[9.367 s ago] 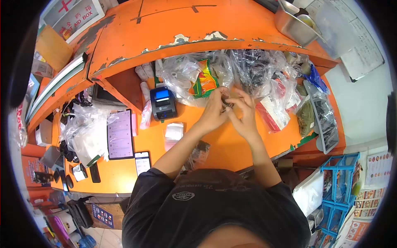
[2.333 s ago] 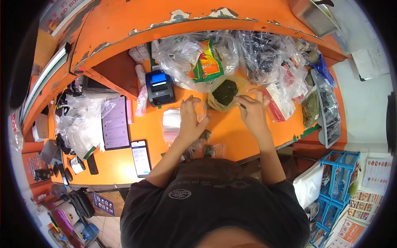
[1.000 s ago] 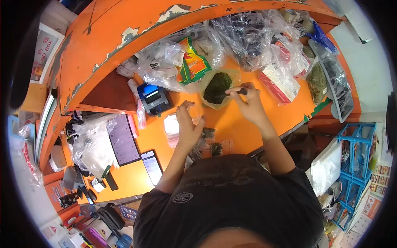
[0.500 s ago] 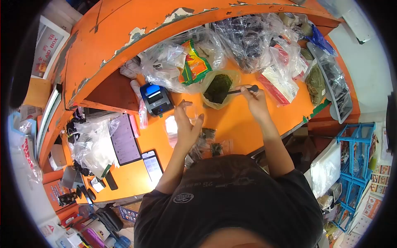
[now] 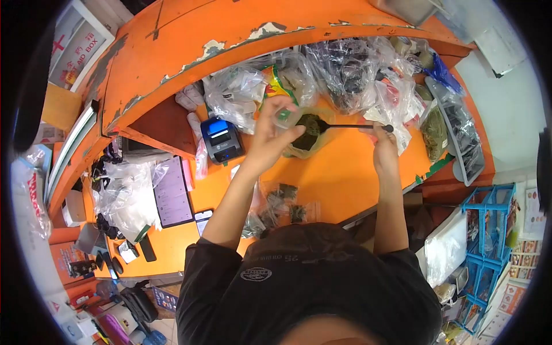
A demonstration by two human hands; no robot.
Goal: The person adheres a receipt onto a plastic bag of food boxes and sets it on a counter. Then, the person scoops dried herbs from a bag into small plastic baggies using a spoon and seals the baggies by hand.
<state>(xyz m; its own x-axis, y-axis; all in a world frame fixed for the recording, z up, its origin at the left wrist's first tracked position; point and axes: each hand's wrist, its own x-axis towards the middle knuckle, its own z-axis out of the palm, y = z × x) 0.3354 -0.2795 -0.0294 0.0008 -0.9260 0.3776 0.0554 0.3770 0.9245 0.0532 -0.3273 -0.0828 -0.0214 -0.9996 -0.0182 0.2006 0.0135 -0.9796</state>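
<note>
An open yellowish bag [image 5: 312, 150] of dark green flakes stands on the orange counter [image 5: 322, 190]. My left hand [image 5: 270, 138] is at its left rim, thumb and fingers holding a small clear bag [image 5: 286, 117] that partly overlaps the opening. Pinched in my right hand [image 5: 385, 146], to the right, is a long black spoon [image 5: 356, 126]; its handle lies level and its head rests in or just over the flakes. Small clear packets [image 5: 283, 194] with dark green contents lie near my body.
A label printer [image 5: 223, 142], a tablet [image 5: 172, 192] and a phone [image 5: 203, 221] are on the left. Clear plastic bags [image 5: 236, 92] fill the space under the orange shelf [image 5: 230, 34]. At the right are a green-filled packet [image 5: 434, 132] and a grey tray [image 5: 471, 172].
My left hand has moved up and right with the small clear bag, from beside the printer to the yellowish bag. My right hand has shifted right, now gripping the spoon near its handle's end.
</note>
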